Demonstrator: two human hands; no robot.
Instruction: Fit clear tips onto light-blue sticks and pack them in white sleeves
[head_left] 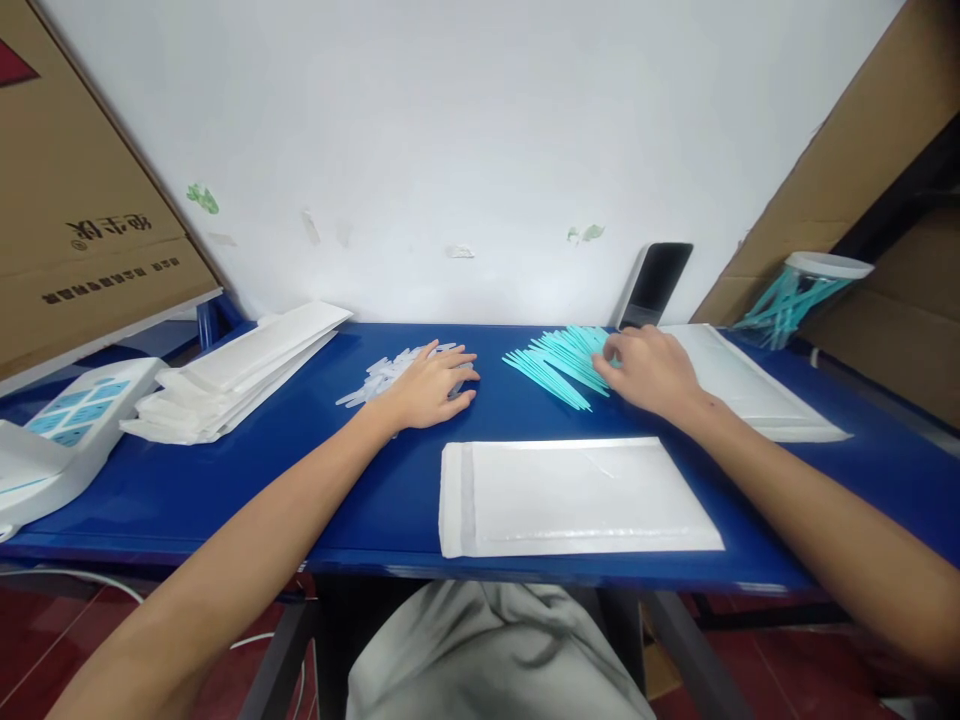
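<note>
My left hand [435,387] lies over the right side of a pile of small whitish plastic strips [382,372], its fingers spread and pointing right. My right hand [646,366] is at the right end of a heap of thin turquoise sticks [559,362], thumb and fingers curled in close to them. Whether a stick is between those fingers is too small to make out. A white padded envelope [585,500] lies flat at the table's front edge, below both hands. Another padded envelope [757,385] lies partly behind my right wrist.
White envelopes [240,370] are stacked at the left, beside a white device with blue panels [82,410]. A black phone [658,280] leans against the wall at the back. A clear jar of turquoise sticks [795,300] stands far right. Cardboard [97,180] flanks the blue table [375,510].
</note>
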